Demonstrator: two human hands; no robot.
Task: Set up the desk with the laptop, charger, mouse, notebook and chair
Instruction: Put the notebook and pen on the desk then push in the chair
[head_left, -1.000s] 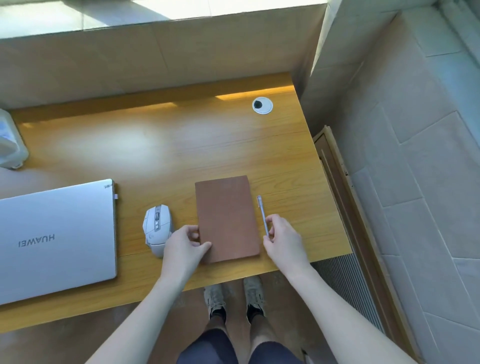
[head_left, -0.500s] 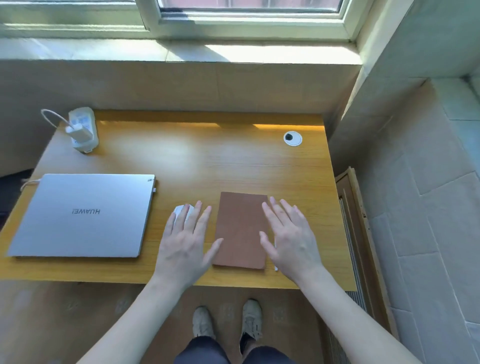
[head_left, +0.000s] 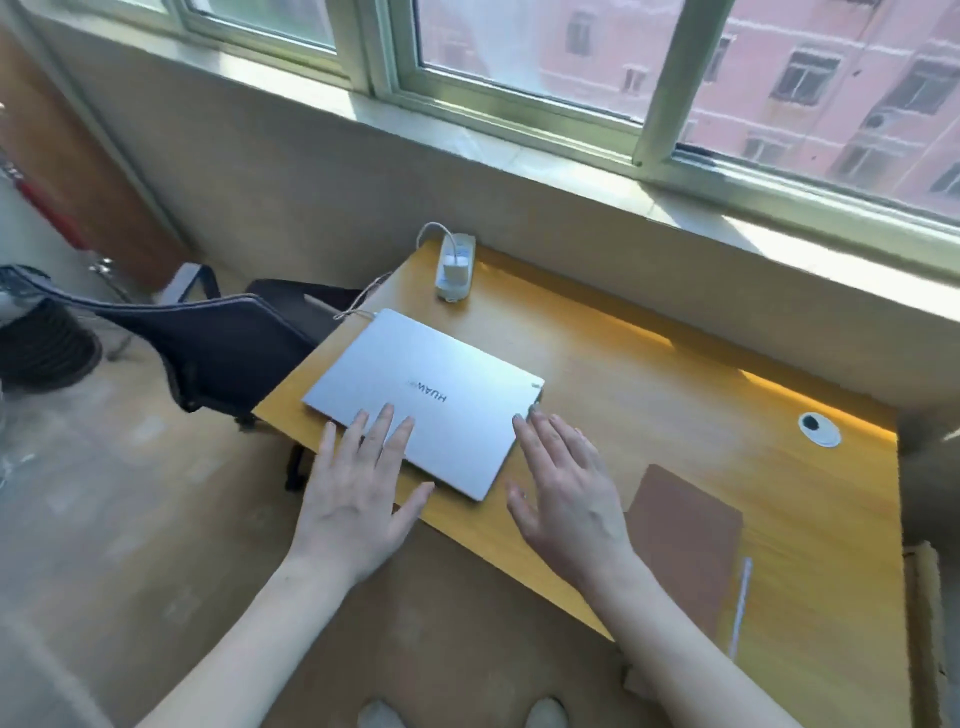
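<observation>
A shut silver laptop (head_left: 431, 395) lies on the left part of the wooden desk (head_left: 675, 415). Behind it a white charger (head_left: 457, 265) is plugged into a power strip, and its cable runs to the laptop's left side. My left hand (head_left: 358, 493) is spread flat, fingers over the laptop's near edge. My right hand (head_left: 566, 493) hovers open just right of the laptop's near corner. A brown notebook (head_left: 685, 535) lies at the right with a pen (head_left: 743, 597) beside it. The mouse is hidden behind my right hand. A dark office chair (head_left: 208, 343) stands left of the desk.
A window sill (head_left: 519, 150) and low wall run behind the desk. A round cable grommet (head_left: 819, 428) sits at the desk's far right. A dark round object (head_left: 41, 343) stands on the floor at far left. My shoes show at the bottom edge.
The view has swung left and upward. Both hands let go of the notebook and pen, opened, and moved left to the laptop. The chair has come into view.
</observation>
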